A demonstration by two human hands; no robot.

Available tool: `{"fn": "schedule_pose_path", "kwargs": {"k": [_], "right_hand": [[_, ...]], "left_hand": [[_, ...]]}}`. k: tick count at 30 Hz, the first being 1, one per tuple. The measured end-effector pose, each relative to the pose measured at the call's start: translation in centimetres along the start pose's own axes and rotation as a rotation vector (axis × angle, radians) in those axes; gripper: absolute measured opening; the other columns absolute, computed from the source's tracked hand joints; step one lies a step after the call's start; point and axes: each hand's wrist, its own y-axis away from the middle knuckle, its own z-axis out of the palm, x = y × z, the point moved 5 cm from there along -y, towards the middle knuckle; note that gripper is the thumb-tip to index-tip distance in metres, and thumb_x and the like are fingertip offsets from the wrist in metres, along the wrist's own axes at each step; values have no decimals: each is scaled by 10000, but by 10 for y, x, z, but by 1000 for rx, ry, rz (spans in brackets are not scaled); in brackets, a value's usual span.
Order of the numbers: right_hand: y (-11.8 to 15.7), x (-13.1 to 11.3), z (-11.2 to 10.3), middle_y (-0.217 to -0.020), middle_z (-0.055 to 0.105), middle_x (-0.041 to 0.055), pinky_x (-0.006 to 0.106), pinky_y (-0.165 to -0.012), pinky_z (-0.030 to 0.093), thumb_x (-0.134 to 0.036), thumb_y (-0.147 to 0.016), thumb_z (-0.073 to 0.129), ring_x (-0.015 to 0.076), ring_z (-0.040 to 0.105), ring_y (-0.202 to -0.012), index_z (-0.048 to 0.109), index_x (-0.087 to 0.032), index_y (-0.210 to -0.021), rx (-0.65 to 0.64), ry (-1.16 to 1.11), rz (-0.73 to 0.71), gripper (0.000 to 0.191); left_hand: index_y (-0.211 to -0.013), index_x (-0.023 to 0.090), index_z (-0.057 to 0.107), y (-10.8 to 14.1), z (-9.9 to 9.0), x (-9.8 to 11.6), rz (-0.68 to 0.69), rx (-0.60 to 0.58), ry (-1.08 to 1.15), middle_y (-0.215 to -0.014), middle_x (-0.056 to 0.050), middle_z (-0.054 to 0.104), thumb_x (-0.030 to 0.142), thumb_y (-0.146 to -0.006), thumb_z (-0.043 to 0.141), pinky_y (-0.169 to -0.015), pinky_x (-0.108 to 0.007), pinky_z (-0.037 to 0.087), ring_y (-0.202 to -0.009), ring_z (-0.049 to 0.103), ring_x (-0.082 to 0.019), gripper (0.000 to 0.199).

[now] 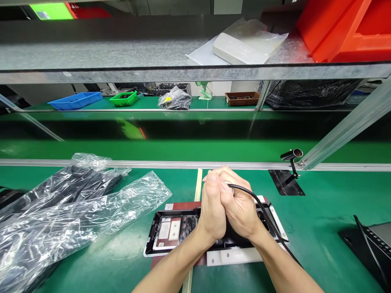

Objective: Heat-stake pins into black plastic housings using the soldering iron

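Observation:
Both hands are pressed together above a black tray-like housing (152,232), which lies on a reddish-brown board with white blocks (235,256). My left hand (214,205) is closed, its fingers against the other hand. Wrapped beside it, my right hand (241,205) is closed too. A black cable (270,224) comes out between the hands at the top and runs down past the right forearm. Whatever the cable joins is hidden inside the grip. In the left part of the housing are a white label and a row of round openings.
Clear plastic bags (76,219) with dark parts cover the left side. A black holder (291,177) stands at the back right, and a black part (369,248) lies at the right edge. Overhead runs a metal shelf (122,53) with a red bin (345,32).

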Motion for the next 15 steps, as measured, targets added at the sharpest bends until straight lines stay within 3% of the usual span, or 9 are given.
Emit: {"fn": "schedule_pose_path", "kwargs": {"k": [4,15], "right_hand": [[1,0,1,-918,657,29,323,-787,483,-351,-1056,478,163,617,-851,604,-210,-786,-21,-20,-10,329],[-1,-6,0,-852,638,39,361,-756,482,-356,-1051,460,185,579,-799,592,-205,-765,-6,-21,-8,350]], "left_hand": [[-721,228,469,0,0,1,81,3,46,-766,-36,554,723,-1006,313,-689,-362,510,-723,529,-197,592],[-792,202,571,0,-1,1,120,-26,50,-841,-62,613,597,-1073,197,-804,-378,490,-805,567,-218,612]]}}
